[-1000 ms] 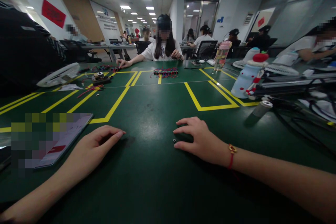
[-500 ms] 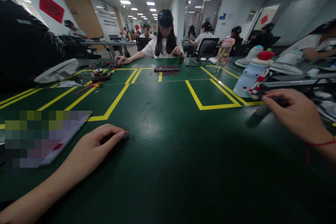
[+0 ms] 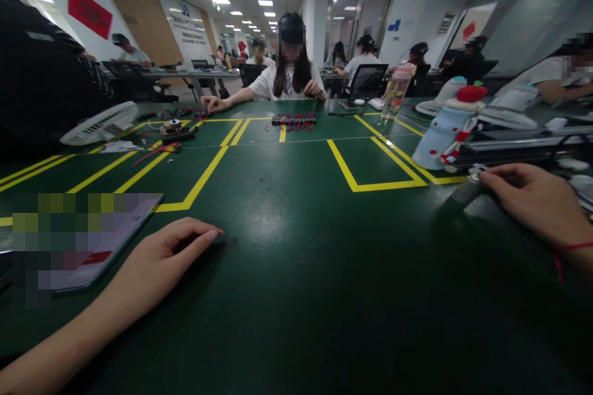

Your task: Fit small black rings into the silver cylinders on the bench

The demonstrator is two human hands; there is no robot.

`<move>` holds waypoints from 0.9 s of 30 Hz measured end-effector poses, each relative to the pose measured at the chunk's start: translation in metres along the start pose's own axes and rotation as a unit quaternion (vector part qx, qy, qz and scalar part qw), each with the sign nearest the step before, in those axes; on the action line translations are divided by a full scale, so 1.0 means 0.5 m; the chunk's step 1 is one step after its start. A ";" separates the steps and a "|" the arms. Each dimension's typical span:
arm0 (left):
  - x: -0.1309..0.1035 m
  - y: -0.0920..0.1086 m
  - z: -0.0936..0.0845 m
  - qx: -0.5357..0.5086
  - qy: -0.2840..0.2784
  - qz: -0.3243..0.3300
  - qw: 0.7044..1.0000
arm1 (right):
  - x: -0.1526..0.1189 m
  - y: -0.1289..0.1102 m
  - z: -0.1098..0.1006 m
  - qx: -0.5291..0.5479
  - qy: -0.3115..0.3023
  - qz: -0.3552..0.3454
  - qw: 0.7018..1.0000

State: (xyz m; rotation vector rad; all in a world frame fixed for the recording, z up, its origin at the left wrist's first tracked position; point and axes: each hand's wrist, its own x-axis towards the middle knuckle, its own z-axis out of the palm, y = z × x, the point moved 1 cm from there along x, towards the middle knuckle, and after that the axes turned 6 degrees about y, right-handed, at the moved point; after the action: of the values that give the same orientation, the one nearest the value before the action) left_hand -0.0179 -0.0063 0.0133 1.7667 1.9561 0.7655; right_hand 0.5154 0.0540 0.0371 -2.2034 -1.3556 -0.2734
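Note:
My left hand rests on the green table, left of the middle. Its fingers are curled together with the thumb tip near them, and nothing shows between them. A phone-like flat device, partly blurred, lies to its left. At the right, my right hand pinches the top end of a small grey cylindrical object, which slants down toward the table. Whether its lower end touches the surface I cannot tell. The light blue bottle with a red top stands just beyond this hand.
Across the table sits a person behind a bundle of red and blue wires. A white fan and loose wiring lie at the left. A clear bottle stands at the back right, near metal rails.
My right hand has moved slightly right and down, and more of the grey object now shows. My left hand has stayed almost still.

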 end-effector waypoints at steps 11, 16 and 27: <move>-0.001 -0.008 0.010 -0.004 0.035 0.008 0.999 | 0.000 0.007 -0.001 0.000 0.003 -0.008 1.000; 0.007 -0.031 0.004 0.004 -0.019 0.023 1.000 | 0.006 0.015 0.008 -0.017 -0.013 0.010 1.000; 0.010 -0.047 -0.001 0.002 -0.040 0.026 0.999 | 0.012 0.036 0.030 0.025 0.028 0.003 0.999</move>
State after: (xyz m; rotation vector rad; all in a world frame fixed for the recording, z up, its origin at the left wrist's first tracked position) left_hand -0.0369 -0.0028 -0.0007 1.8282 1.8678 0.6978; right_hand 0.5322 0.0603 0.0214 -2.1437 -1.3114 -0.2929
